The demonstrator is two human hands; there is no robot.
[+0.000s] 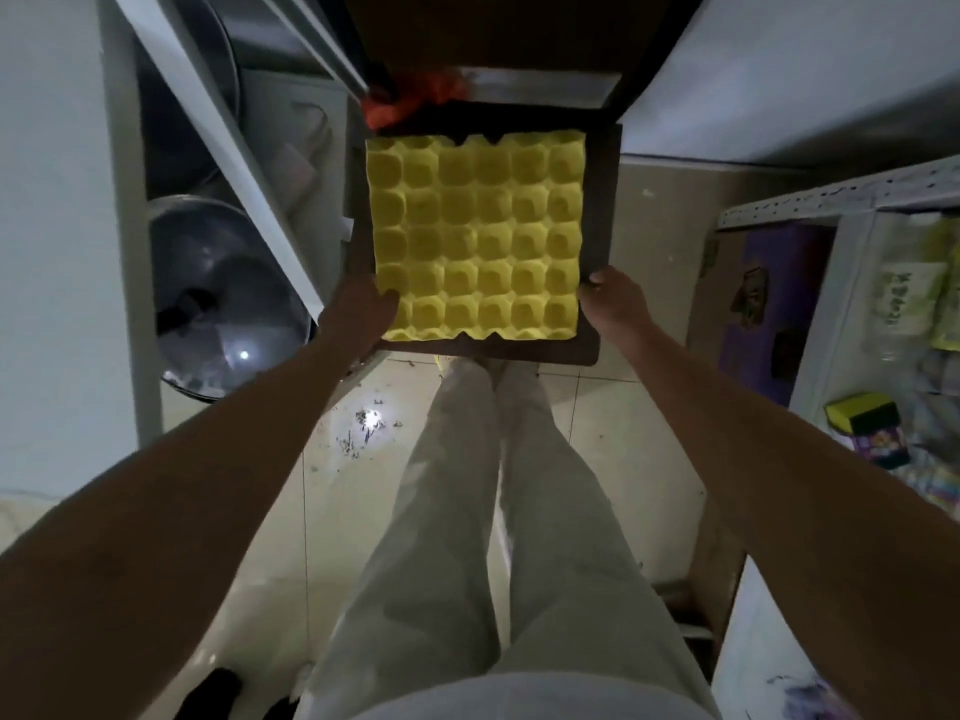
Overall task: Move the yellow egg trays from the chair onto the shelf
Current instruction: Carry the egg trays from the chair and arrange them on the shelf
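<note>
A yellow egg tray (475, 236), square with rows of cups, lies flat on the dark seat of a chair (605, 210) straight ahead of me. My left hand (361, 314) grips the tray's near left corner, fingers over its edge. At the near right corner my right hand (615, 298) is closed on the tray's side, next to the seat edge. I cannot tell whether more trays lie stacked under the top one. The tray looks level, resting on or just above the seat.
A white shelf unit (130, 241) on the left holds large metal bowls (223, 298). On the right stands another shelf (841, 200) with a purple box (769, 304) and packets. An orange thing (410, 103) lies behind the chair. My legs stand on a tiled floor (358, 491) with scattered debris.
</note>
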